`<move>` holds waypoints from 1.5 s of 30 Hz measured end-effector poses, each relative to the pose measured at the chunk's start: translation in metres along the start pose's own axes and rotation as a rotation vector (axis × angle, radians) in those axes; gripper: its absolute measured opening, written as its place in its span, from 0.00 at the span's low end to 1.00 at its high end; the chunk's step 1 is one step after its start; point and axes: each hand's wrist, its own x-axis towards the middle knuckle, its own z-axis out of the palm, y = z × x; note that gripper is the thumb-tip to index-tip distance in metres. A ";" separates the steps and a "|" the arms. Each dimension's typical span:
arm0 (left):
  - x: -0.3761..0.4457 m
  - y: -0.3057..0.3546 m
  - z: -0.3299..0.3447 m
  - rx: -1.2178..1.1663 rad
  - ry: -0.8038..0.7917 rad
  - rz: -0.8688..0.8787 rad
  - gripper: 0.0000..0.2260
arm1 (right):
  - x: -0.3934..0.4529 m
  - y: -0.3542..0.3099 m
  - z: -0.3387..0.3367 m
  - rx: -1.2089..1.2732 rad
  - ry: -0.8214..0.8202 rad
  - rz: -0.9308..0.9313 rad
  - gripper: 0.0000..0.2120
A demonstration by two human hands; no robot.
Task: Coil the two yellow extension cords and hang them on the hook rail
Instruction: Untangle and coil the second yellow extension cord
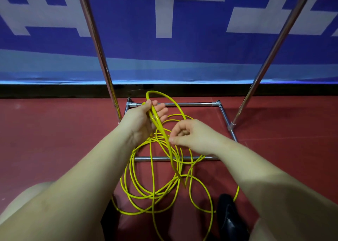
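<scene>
Fingers of the left hand curl round a raised loop of yellow extension cord.

Nearest, a black shoe stands on the red floor beside slack coils of the cord, which sprawl across the floor and over the near bar of a chrome rack base. Above the tangle, the right hand pinches a strand between thumb and curled fingers, while the left hand holds the loop's top near the base's far left corner. Two chrome uprights rise from the base before a blue-and-white banner.
</scene>
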 end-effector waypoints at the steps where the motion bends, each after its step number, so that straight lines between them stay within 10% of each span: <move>1: 0.001 0.002 -0.001 -0.024 0.010 0.008 0.13 | 0.001 0.001 0.001 0.025 0.019 -0.003 0.08; 11: 0.001 0.001 -0.002 -0.070 -0.018 0.003 0.12 | 0.003 0.005 0.006 -0.233 0.216 -0.165 0.09; 21: 0.010 0.005 -0.008 -0.186 -0.036 0.002 0.15 | 0.000 0.001 -0.004 0.094 -0.143 -0.001 0.14; 25: 0.014 0.024 -0.019 -0.302 -0.019 0.040 0.15 | -0.003 0.009 -0.015 -0.051 -0.240 0.097 0.23; 31: 0.015 0.034 -0.032 -0.182 0.011 0.113 0.14 | -0.009 0.033 -0.043 -0.446 -0.288 0.211 0.09; 45: -0.010 0.024 -0.029 0.337 -0.162 0.327 0.10 | -0.012 0.010 -0.067 0.589 0.206 0.387 0.05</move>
